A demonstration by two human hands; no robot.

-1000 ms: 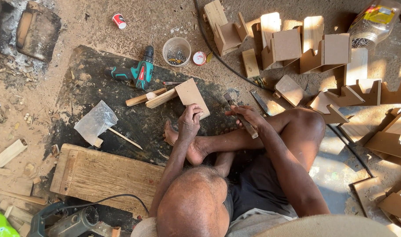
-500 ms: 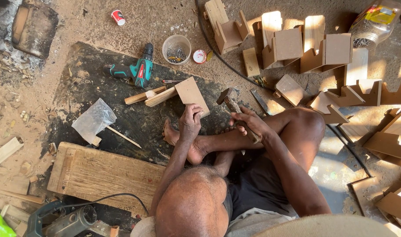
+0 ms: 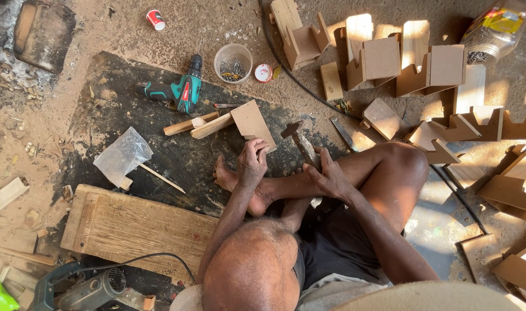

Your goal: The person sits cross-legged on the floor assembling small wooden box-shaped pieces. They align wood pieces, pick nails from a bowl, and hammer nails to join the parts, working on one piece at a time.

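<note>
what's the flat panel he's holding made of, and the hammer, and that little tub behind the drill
Panel: looks like fibreboard or thin ply, smooth, matte tan, no grain visible. Hammer: dark, dull head, probably steel; pale handle, likely wood, mostly hidden by the right hand. Tub: whitish translucent plastic, seemingly holding small metal fasteners. The left hand grips the panel's lower edge.

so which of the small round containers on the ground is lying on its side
The red and white cup at the top left lies tipped over. The clear tub of nails stands upright and open, and the little red-rimmed lid beside it lies flat.
</note>
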